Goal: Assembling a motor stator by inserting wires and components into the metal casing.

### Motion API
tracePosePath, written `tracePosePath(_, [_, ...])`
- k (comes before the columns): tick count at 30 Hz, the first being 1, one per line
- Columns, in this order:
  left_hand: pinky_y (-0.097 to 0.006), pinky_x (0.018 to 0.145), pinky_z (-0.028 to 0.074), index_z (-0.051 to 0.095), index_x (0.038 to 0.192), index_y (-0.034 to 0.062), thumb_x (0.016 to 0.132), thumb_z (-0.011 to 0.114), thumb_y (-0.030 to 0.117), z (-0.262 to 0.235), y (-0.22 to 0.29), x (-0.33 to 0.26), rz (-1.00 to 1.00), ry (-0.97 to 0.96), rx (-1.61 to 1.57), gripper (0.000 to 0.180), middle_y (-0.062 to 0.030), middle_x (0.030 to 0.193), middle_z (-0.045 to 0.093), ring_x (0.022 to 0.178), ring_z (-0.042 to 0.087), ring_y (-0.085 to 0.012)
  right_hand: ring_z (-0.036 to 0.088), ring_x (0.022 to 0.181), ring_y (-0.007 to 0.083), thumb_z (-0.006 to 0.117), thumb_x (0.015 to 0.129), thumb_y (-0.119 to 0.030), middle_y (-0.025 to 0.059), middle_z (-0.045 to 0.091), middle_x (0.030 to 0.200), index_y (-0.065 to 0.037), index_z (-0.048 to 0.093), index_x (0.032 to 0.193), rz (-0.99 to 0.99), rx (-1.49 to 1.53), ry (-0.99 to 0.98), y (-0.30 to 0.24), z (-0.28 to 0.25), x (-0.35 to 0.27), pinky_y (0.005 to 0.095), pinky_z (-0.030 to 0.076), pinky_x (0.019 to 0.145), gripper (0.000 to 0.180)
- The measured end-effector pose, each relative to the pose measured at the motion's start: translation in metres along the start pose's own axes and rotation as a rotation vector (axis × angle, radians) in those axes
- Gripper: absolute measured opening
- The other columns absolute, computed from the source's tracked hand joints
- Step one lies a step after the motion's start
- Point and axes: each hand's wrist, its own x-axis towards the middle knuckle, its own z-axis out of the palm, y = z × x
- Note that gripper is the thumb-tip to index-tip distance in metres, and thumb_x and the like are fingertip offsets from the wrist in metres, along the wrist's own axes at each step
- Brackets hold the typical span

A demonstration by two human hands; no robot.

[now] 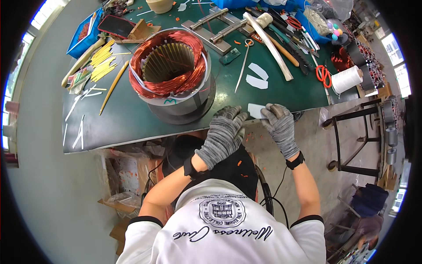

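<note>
The green surface (112,132) stretched out ahead of both grips, its near edge running close by the fingertips. On it, ahead and to the left of the left grip, stood a big wound stator (176,89), its copper coils bunched in a thick ring around the open bore. The left grip (223,134), in a grey knitted glove, had its fingers lightly bent and close together, pointing toward the edge; whether it pressed on anything I could not tell. The right grip (279,126), gloved to match, was pinching the right end of a small white sheet. Well ahead of the right grip lay a long pale stick (270,47), slanting among other tools. A fat spool of white thread (346,80) rested farther to the right, with red scissor handles (323,76) just beside it (bright enough to catch the eye at once). The pinched white sheet (255,110) sat between the two grips, near the surface's edge. Straight ahead of it were two white cut pieces (256,82), and beyond the left grip, a little green block (230,56).
</note>
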Motion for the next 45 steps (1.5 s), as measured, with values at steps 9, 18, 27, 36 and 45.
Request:
tracePosePath(9, [-0.045,0.093,0.035,0.052,0.11,0.003,0.065,0.061,0.012,0.006,-0.001,0.019,-0.001,0.019,0.067,0.047,-0.021,0.112,0.048,0.106,0.044,-0.0377,0.051,0.059,0.0108,0.064,0.076,-0.014,0.0012,0.057,0.071,-0.005,0.061,0.089,0.673,0.768,0.035,0.018,0.009,0.07,0.0219,0.042,0.053,0.016])
tracePosePath(18, [-0.045,0.094,0.033,0.052,0.114,0.0056,0.066,0.061,0.012,0.008,-0.004,0.02,-0.063,0.051,0.148,0.049,-0.0201,0.117,0.046,0.11,0.042,-0.0358,0.049,0.066,0.0036,0.058,0.085,-0.022,0.0002,0.058,0.081,0.001,0.058,0.102,0.894,1.256,0.173,0.022,0.002,0.087,0.016,0.041,0.055,0.029])
tracePosePath(27, [-0.029,0.063,0.046,0.057,0.095,0.0021,0.076,0.061,0.008,-0.017,0.001,0.011,-0.225,0.137,-0.373,0.02,-0.0136,0.081,0.057,0.071,0.056,-0.0236,0.055,0.09,0.0328,0.057,0.08,-0.027,0.0188,0.058,0.089,-0.003,0.06,0.096,-0.107,0.607,-0.258,-0.02,-0.03,0.06,0.0378,0.044,0.08,0.029])
tracePosePath(36, [-0.018,0.066,0.044,0.049,0.111,0.0005,0.085,0.054,0.01,-0.058,-0.003,-0.053,-0.681,0.036,-0.878,0.028,-0.0002,0.086,0.056,0.076,0.053,-0.0049,0.053,0.088,0.0281,0.064,0.069,-0.028,0.0096,0.057,0.094,-0.015,0.057,0.102,0.03,0.054,-0.057,-0.048,-0.004,0.035,0.0394,0.042,0.079,0.037])
tracePosePath(45, [-0.031,0.088,0.038,0.046,0.119,-0.0013,0.09,0.04,0.02,-0.064,0.009,-0.125,-0.383,-0.294,-0.974,0.036,-0.0126,0.105,0.053,0.101,0.051,-0.0209,0.056,0.077,0.0301,0.059,0.071,-0.012,0.0126,0.059,0.09,-0.003,0.056,0.088,0.112,0.126,-0.019,0.001,0.016,0.043,0.0373,0.046,0.067,0.02])
